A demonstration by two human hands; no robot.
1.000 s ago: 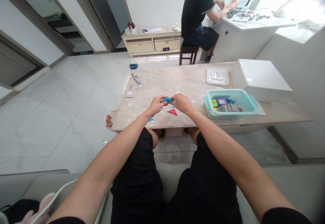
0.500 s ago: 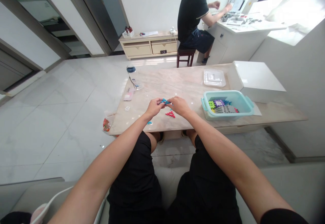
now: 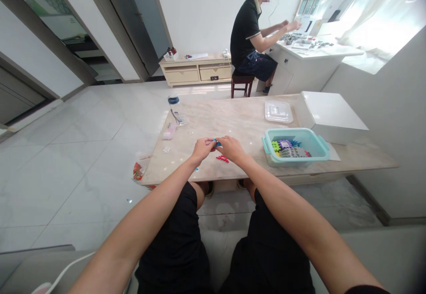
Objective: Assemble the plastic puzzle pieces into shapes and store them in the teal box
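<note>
Red pieces [image 3: 222,158] near right hand [image 3: 232,148] (tabletop [image 3: 213,114])

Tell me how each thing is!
Blue plastic toy piece: held between left hand and right hand
Red knobbly plastic toy: lying unheld
Teal rectangular plastic tub: open, partly filled
Clear rectangular plastic lid: lying flat
White rectangular box: top covered
Blue-capped clear bottle: upright

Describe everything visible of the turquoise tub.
The tub is pale turquoise, rectangular with rounded corners, and looks like plastic, with a handle at each short end. It stands upright and open on the table, near the front edge, before the white box. Inside lie pieces: gray, green, yellow, purple, blue and pinkish red. A white sheet shows at its right end. Neither left hand nor right hand touches it.
</note>
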